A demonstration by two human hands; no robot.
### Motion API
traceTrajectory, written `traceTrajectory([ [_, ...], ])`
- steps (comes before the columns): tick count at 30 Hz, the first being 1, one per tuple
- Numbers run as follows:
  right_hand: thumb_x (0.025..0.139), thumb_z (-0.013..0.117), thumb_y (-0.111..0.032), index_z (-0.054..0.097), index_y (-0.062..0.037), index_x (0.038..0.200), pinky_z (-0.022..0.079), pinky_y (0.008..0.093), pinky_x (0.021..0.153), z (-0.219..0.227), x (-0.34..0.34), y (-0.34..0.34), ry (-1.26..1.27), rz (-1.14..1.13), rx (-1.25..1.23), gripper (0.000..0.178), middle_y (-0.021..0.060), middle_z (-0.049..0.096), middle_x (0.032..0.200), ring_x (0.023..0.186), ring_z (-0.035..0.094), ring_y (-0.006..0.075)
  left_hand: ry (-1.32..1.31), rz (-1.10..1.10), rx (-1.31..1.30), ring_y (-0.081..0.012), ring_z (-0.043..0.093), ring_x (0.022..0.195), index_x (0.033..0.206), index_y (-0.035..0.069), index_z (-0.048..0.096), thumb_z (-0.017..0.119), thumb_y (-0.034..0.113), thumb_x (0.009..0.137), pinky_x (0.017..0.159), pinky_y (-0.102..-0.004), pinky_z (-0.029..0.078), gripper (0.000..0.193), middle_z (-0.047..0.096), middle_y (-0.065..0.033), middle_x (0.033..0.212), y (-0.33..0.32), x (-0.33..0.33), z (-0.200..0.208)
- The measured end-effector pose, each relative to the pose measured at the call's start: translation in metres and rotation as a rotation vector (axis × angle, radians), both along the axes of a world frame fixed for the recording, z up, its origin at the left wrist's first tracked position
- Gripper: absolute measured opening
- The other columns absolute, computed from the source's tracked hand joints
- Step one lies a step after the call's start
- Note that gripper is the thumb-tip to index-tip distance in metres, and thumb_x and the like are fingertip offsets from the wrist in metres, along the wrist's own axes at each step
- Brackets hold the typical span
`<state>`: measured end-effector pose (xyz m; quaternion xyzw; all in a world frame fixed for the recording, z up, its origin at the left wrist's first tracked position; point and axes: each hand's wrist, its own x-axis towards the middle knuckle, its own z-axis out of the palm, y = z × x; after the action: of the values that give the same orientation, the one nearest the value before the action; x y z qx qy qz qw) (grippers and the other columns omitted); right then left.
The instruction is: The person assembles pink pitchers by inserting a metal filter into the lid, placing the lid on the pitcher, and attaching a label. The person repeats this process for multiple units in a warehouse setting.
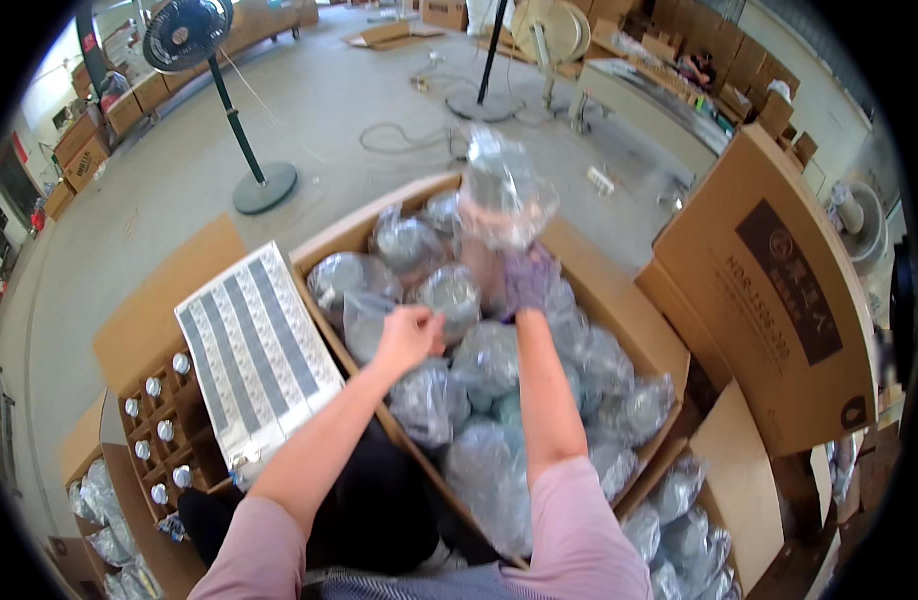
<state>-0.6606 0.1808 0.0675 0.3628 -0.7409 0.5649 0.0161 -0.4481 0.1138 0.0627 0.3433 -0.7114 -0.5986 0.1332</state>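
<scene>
My right hand (524, 280), in a purple glove, holds up a metal item wrapped in a clear plastic bag (501, 190) above the far end of a large cardboard box (634, 310). Many more bagged metal items (479, 400) fill the box. Over the box's left side, my bare left hand (409, 335) has its fingers pinched together; whether it grips a bit of plastic I cannot tell.
A striped sheet of labels (254, 350) lies on a divided carton holding several capped bottles (164, 430) at my left. A tall brown carton (779, 290) stands at right, with more bagged items (679, 540) below it. A standing fan (229, 100) and cables are on the floor beyond.
</scene>
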Motion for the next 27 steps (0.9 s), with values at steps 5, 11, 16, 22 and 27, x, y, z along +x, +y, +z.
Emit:
traceTrajectory([
  [5,0.079,0.063,-0.039,0.065,-0.0060,0.114,0.037,0.0425,0.105,0.013,0.028,-0.003,0.288,-0.339,0.640,0.048,0.0215,0.064,0.115,0.112,0.052,0.0433,0.247,-0.004,0.663,-0.0379,0.066,0.098,0.124,-0.016,0.044,0.048,0.034,0.102,0.083,-0.0441,0.056,0.055,0.062,-0.0300,0.108,0.006,-0.015,0.023],
  [11,0.075,0.065,-0.013,0.056,0.0060,0.116,0.038,0.0508,0.101,0.056,0.067,0.038,-0.053,-0.155,-0.180,0.046,0.0249,0.059,0.112,0.110,0.052,0.0445,0.290,0.059,1.012,-0.0408,0.057,0.114,0.124,-0.017,0.042,0.037,0.047,0.103,0.098,-0.0492,0.048,0.068,0.053,-0.0315,0.125,0.029,-0.042,0.022],
  [16,0.085,0.065,-0.019,0.058,-0.0003,0.119,0.044,0.0409,0.093,0.065,0.161,0.101,0.192,0.007,-0.250,0.039,0.0204,0.058,0.120,0.107,0.056,0.0327,0.732,-0.189,1.314,-0.0356,0.058,0.113,0.133,-0.005,0.043,0.039,0.059,0.098,0.098,-0.0489,0.048,0.073,0.055,-0.0219,0.129,0.050,-0.017,0.057],
  [22,0.089,0.061,-0.019,0.048,-0.0029,0.129,0.038,0.0435,0.106,0.011,0.248,0.141,0.266,0.650,-0.147,0.045,0.0198,0.043,0.140,0.129,0.043,0.0326,0.924,-0.295,1.019,-0.0329,0.059,0.111,0.132,-0.003,0.047,0.043,0.052,0.098,0.096,-0.0450,0.048,0.065,0.057,-0.0195,0.128,0.044,0.095,0.097],
  [27,0.081,0.059,-0.002,0.061,-0.0009,0.103,0.043,0.0464,0.101,0.049,0.259,0.138,0.310,0.610,-0.159,0.022,0.0236,0.055,0.129,0.116,0.056,0.0347,0.642,-0.128,0.375,-0.0306,0.060,0.110,0.130,-0.002,0.050,0.045,0.046,0.098,0.094,-0.0418,0.048,0.058,0.058,-0.0175,0.127,0.023,0.243,0.068],
])
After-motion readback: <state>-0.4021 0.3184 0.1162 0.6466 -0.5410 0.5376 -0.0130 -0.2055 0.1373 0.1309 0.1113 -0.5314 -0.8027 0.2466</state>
